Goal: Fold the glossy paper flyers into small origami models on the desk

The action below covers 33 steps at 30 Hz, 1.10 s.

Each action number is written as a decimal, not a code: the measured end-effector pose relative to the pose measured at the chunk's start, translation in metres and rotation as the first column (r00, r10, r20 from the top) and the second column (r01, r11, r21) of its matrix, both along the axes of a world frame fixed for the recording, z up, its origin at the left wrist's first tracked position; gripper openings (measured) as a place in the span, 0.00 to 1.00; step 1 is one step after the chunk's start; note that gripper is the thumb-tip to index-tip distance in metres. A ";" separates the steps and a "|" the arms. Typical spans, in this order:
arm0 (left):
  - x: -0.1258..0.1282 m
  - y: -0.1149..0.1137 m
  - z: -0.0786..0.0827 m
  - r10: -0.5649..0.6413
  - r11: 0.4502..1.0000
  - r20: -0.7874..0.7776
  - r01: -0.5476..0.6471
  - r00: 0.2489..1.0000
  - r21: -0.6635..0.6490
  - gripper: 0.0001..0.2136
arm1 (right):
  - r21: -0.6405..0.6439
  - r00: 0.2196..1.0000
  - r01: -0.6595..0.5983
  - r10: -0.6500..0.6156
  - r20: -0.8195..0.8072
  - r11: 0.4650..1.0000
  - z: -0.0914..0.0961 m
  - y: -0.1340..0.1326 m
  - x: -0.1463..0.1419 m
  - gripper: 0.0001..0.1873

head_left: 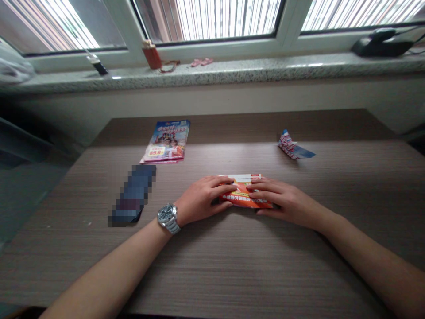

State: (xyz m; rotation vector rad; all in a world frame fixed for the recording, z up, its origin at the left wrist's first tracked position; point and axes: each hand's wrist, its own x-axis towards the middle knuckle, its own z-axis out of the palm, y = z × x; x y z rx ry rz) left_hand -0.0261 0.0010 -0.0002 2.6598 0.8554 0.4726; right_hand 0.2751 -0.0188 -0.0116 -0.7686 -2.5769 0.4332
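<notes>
Wood-grain table [199, 274] below speckled stone windowsill [239, 74]. Glossy orange-and-white paper [243, 189], flat rectangle, lies mid-table between left hand [204, 197] and right hand [290, 201]; both hands' fingers [226, 189] outstretched on top, unclenched. Long axis runs left-right, white strip [243, 178] facing window [229, 20], orange edge [249, 204] nearside.

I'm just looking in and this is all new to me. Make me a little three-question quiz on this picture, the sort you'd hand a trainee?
1. Which wrist wears the silver watch?
2. True or false: the left hand and the right hand both touch the orange paper.
3. Fill the gap: seen from the wearer's side, the folded blue paper lies to the ____ of the leaflet pile.

Key: 1. The left. 2. True. 3. Right.
</notes>
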 end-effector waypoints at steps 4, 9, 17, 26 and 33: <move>-0.001 0.000 0.003 -0.004 1.000 0.027 0.005 1.000 -0.019 0.19 | 0.019 0.999 0.029 -0.029 -0.033 0.999 0.003 -0.003 -0.002 0.20; -0.002 -0.001 0.008 -0.034 0.999 0.120 0.038 0.992 -0.028 0.22 | 0.008 0.985 0.115 -0.113 -0.129 0.993 0.006 -0.007 -0.004 0.17; 0.009 -0.015 0.018 0.117 0.988 0.437 -0.061 0.892 -0.140 0.11 | -0.209 0.903 0.283 -0.334 -0.271 0.936 0.019 -0.015 -0.009 0.10; 0.012 -0.016 0.012 0.375 0.895 0.487 -0.171 0.789 -0.411 0.13 | -0.690 0.655 0.316 -0.676 -0.337 0.651 0.018 -0.017 -0.020 0.14; 0.013 -0.013 0.007 0.374 0.893 0.469 -0.175 0.800 -0.414 0.10 | -0.700 0.666 0.346 -0.690 -0.285 0.624 0.013 -0.015 -0.017 0.15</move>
